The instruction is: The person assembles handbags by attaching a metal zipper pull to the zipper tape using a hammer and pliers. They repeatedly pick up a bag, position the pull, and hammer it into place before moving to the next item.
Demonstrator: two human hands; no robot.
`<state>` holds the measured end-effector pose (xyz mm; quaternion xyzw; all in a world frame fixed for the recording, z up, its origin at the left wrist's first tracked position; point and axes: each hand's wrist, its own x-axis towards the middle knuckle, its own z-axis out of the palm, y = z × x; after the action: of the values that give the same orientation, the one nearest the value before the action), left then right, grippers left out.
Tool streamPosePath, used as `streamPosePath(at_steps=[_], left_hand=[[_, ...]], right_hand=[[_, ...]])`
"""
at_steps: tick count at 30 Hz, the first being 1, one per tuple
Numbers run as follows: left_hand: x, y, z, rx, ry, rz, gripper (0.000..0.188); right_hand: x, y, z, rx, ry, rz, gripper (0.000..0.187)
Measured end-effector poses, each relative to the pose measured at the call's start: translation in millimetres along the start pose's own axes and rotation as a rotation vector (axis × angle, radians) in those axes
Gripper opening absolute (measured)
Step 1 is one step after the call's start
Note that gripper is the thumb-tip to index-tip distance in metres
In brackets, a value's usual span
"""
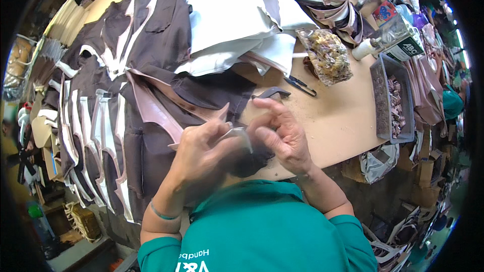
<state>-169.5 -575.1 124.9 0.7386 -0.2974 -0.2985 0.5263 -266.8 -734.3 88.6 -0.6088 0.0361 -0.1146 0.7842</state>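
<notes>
White lettering (192, 253) on green shirt (267, 226), hands (198, 153) ahead.

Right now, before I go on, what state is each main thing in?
Left hand: closed, apparently pinching a thin pale piece.
Right hand: fingers curled; contents unclear.
Grey bin: open, holding pinkish-brown scraps.
Clear plastic bag: filled with mixed bits, lying down.
White sheets: overlapping.
Slim black tool: lying down; open or shut unclear.
</notes>
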Motion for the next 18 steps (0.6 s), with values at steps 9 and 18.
streamPosePath(at_steps=[9, 18], left_hand=[[1, 5, 0, 0.102, -0.088, 0.290, 0.015], [14, -10, -1, -0.265, -0.225, -0.004, 0.012]], right_hand=[[16, 83, -144, -1.643, 0.408, 0.049, 0.045], [-13, 43, -114, -0.238, 0.456, 0.155, 0.034]])
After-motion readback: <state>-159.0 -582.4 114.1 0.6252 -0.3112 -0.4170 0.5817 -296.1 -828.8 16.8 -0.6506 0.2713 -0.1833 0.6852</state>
